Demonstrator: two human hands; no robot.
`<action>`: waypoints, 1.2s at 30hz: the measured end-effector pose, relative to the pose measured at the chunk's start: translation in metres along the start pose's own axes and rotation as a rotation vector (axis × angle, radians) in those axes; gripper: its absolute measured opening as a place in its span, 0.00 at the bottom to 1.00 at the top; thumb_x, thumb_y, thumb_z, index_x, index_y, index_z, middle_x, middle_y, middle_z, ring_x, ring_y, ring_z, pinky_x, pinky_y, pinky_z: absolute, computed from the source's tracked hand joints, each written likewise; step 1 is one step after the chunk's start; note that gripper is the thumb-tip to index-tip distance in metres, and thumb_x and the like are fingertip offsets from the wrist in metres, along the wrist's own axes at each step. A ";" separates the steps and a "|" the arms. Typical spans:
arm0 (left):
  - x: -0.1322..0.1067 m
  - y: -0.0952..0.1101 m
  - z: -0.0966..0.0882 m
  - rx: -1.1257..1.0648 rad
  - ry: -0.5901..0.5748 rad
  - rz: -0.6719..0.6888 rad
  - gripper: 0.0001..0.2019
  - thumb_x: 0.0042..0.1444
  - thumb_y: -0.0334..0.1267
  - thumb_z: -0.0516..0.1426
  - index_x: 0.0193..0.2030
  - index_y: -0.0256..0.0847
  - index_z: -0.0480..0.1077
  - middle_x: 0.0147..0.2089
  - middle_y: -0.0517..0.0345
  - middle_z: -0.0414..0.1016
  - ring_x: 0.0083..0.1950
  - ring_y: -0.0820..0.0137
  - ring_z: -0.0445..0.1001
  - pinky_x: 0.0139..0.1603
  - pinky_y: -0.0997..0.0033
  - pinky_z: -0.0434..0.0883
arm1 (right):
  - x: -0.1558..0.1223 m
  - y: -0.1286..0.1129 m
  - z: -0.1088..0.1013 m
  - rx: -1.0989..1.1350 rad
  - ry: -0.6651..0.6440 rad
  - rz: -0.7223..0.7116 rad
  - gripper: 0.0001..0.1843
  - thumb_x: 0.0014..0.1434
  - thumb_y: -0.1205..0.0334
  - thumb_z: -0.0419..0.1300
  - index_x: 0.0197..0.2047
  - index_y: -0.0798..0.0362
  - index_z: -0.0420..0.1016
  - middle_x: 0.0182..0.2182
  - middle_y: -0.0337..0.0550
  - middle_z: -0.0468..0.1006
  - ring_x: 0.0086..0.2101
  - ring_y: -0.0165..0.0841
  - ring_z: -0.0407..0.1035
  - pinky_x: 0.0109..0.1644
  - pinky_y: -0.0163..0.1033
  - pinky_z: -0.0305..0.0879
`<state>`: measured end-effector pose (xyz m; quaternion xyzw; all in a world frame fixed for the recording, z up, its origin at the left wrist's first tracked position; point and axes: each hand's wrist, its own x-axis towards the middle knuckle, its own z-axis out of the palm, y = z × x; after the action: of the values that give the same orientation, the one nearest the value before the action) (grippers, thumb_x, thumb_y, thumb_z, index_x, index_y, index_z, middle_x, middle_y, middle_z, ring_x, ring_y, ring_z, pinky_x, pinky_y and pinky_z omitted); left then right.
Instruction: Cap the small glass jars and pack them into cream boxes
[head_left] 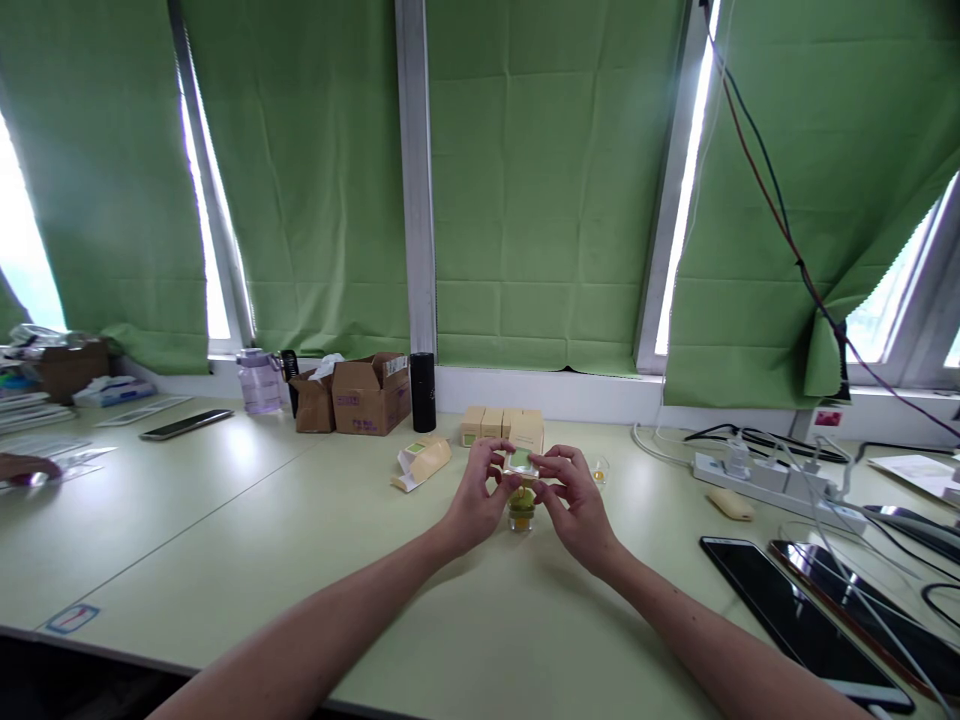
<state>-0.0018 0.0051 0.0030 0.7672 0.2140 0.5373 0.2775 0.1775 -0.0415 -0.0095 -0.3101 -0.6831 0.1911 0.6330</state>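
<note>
Both my hands meet over the middle of the pale green table (225, 540). My left hand (480, 495) and my right hand (574, 500) pinch a small square light-coloured piece with a green face (520, 461) between their fingertips. Just below it stands a small clear jar with yellow-green contents (520, 510); whether the piece touches the jar I cannot tell. Behind my hands is a row of small beige boxes (502, 424). An opened beige box (422, 462) lies on its side to the left.
Brown cardboard boxes (371, 393), a black cylinder (422, 391) and a clear purple bottle (259, 380) stand at the back left. A power strip (772, 475) with cables and two dark phones (795, 610) lie at the right. Another person's hand (26, 468) shows at the far left.
</note>
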 end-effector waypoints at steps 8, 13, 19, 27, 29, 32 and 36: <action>0.000 0.000 -0.001 0.027 0.015 -0.015 0.11 0.68 0.42 0.57 0.54 0.45 0.66 0.53 0.52 0.65 0.47 0.66 0.70 0.47 0.63 0.73 | 0.000 0.000 0.001 -0.024 0.004 0.000 0.14 0.70 0.52 0.58 0.55 0.41 0.78 0.50 0.45 0.62 0.40 0.32 0.74 0.41 0.45 0.83; -0.001 0.001 0.000 0.067 0.025 0.010 0.10 0.68 0.41 0.56 0.53 0.45 0.65 0.52 0.52 0.65 0.48 0.65 0.70 0.48 0.62 0.73 | -0.001 0.002 0.000 -0.064 0.005 -0.006 0.15 0.70 0.50 0.57 0.56 0.41 0.77 0.52 0.46 0.62 0.42 0.34 0.74 0.44 0.46 0.83; -0.002 0.007 0.000 0.136 0.014 0.061 0.18 0.69 0.39 0.56 0.63 0.49 0.61 0.61 0.48 0.64 0.60 0.59 0.68 0.58 0.54 0.72 | -0.001 -0.004 -0.002 -0.160 -0.014 -0.016 0.17 0.70 0.53 0.57 0.59 0.39 0.76 0.65 0.50 0.56 0.44 0.36 0.76 0.56 0.54 0.77; -0.004 0.011 -0.001 0.177 0.040 0.110 0.22 0.69 0.40 0.56 0.67 0.48 0.56 0.64 0.46 0.64 0.64 0.58 0.67 0.64 0.52 0.67 | -0.006 -0.010 0.000 -0.299 -0.097 -0.094 0.23 0.70 0.58 0.57 0.66 0.37 0.71 0.75 0.46 0.51 0.67 0.48 0.61 0.68 0.60 0.65; -0.004 0.011 -0.002 0.166 0.055 0.082 0.22 0.69 0.42 0.56 0.67 0.48 0.55 0.65 0.45 0.64 0.64 0.58 0.67 0.63 0.52 0.68 | -0.007 -0.012 -0.001 -0.323 -0.127 -0.130 0.25 0.70 0.60 0.57 0.68 0.37 0.68 0.75 0.45 0.50 0.71 0.49 0.52 0.70 0.62 0.60; -0.002 0.012 -0.003 0.126 0.091 0.043 0.21 0.69 0.45 0.56 0.65 0.46 0.56 0.64 0.45 0.65 0.64 0.56 0.68 0.63 0.52 0.68 | -0.008 -0.019 -0.002 -0.316 -0.187 -0.181 0.28 0.70 0.61 0.56 0.71 0.37 0.63 0.75 0.44 0.51 0.73 0.48 0.47 0.72 0.63 0.54; 0.000 0.010 -0.006 0.006 0.115 -0.037 0.24 0.68 0.50 0.57 0.64 0.46 0.54 0.62 0.45 0.68 0.60 0.57 0.72 0.59 0.55 0.70 | -0.007 -0.026 -0.003 -0.261 -0.279 -0.169 0.29 0.72 0.60 0.53 0.73 0.37 0.58 0.75 0.44 0.53 0.73 0.44 0.48 0.73 0.62 0.53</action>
<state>-0.0069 -0.0018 0.0113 0.7319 0.2453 0.5745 0.2724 0.1756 -0.0656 0.0029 -0.3015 -0.8067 0.0880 0.5005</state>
